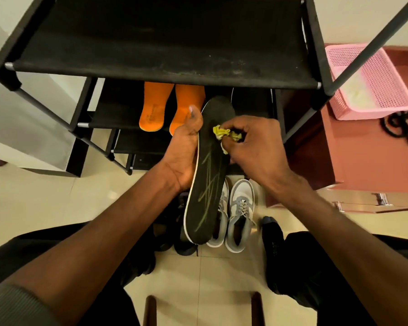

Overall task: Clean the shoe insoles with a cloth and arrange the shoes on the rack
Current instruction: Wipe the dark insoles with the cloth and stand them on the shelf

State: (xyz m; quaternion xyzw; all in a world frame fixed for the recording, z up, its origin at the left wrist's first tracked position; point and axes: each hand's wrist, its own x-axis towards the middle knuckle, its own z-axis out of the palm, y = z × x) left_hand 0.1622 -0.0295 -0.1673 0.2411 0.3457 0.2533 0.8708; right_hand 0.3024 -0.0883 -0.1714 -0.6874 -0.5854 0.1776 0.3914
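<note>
My left hand (185, 149) grips a long black insole (207, 182) with green line marks by its left edge, thumb up along the rim. My right hand (257, 147) pinches a crumpled yellow cloth (223, 135) and presses it on the insole's upper part. Two orange insoles (154, 107) lie side by side on a lower shelf of the black shoe rack (165, 69). A pair of grey and white sneakers (238, 215) stands on the floor under the insole. Dark shoes (186, 248) sit to their left, mostly hidden.
A pink plastic basket (372, 81) sits on a reddish cabinet top at the right, with a black cord (396, 123) beside it. A black sock-clad foot (272, 236) rests right of the sneakers. Two wooden chair posts (151, 309) show at the bottom edge.
</note>
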